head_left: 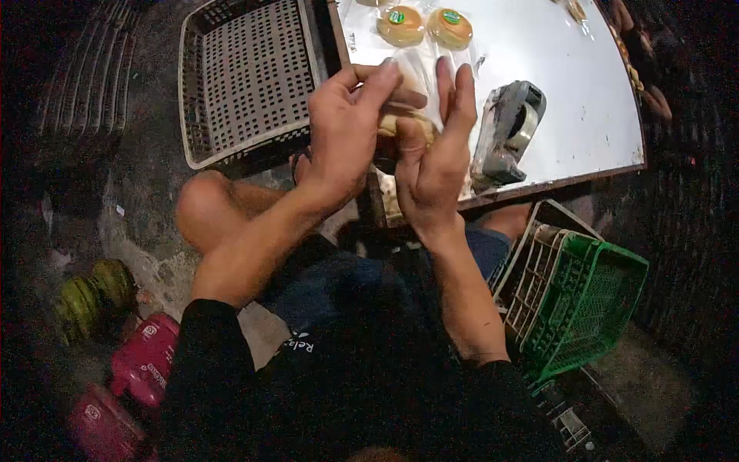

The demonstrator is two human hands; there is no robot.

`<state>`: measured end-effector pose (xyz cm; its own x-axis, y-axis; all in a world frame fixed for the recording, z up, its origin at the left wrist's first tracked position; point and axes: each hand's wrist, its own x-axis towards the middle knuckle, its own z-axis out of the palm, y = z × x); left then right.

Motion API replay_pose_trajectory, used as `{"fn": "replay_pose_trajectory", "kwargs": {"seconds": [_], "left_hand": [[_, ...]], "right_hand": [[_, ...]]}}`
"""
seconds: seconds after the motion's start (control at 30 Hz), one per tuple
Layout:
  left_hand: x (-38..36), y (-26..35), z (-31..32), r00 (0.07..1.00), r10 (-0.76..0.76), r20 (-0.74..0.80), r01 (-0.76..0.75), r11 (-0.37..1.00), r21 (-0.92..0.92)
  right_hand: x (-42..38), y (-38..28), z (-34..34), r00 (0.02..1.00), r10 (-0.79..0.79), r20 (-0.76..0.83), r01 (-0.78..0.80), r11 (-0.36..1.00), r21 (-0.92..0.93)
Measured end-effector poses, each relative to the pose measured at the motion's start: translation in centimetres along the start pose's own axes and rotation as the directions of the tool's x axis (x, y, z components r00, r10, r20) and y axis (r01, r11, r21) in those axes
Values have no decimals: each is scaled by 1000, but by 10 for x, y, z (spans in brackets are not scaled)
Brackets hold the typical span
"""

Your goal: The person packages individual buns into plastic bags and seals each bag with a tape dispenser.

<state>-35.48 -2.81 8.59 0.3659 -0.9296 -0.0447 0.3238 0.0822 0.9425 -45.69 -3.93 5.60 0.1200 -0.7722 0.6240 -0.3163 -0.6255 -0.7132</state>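
Observation:
Over the near edge of the table, a pale bun (400, 125) sits partly inside a clear plastic bag (416, 69) between my two hands. My left hand (350, 123) is closed, its thumb and forefinger pinching the upper part of the bag. On the other side, my right hand (439, 165) steadies the bagged bun with its thumb, while its fingers reach up along the bag. My hands hide part of the bun. Beside my right hand stands a grey tape dispenser (504, 138) with a roll of clear tape.
Two wrapped buns with green labels (424, 28) lie on the white tabletop (577, 100). To the left is a perforated plastic crate (250, 81). A green crate (589, 300) rests at lower right. Pink gas cylinders (146, 358) and green ones (92, 296) stand at lower left.

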Motion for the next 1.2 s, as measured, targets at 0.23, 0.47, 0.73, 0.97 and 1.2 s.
{"fn": "replay_pose_trajectory", "kwargs": {"seconds": [0.23,0.47,0.73,0.97,1.2], "left_hand": [[16,-4,-11,719,588,371,-679,709,192],[-11,6,8,941,161,297,-187,981,60],[-10,-20,24,982,-3,191,-53,956,287],[-10,-42,36,987,146,62,-153,982,114],[-4,-64,27,981,166,99,-183,963,197]], "right_hand": [[21,-6,-46,969,-48,244,81,989,-125],[24,-14,-70,990,-28,141,36,998,-54],[6,14,-56,791,601,115,-533,585,611],[-19,67,-117,777,576,-253,-574,814,87],[-43,135,-142,610,766,-206,-792,598,-124]]}}
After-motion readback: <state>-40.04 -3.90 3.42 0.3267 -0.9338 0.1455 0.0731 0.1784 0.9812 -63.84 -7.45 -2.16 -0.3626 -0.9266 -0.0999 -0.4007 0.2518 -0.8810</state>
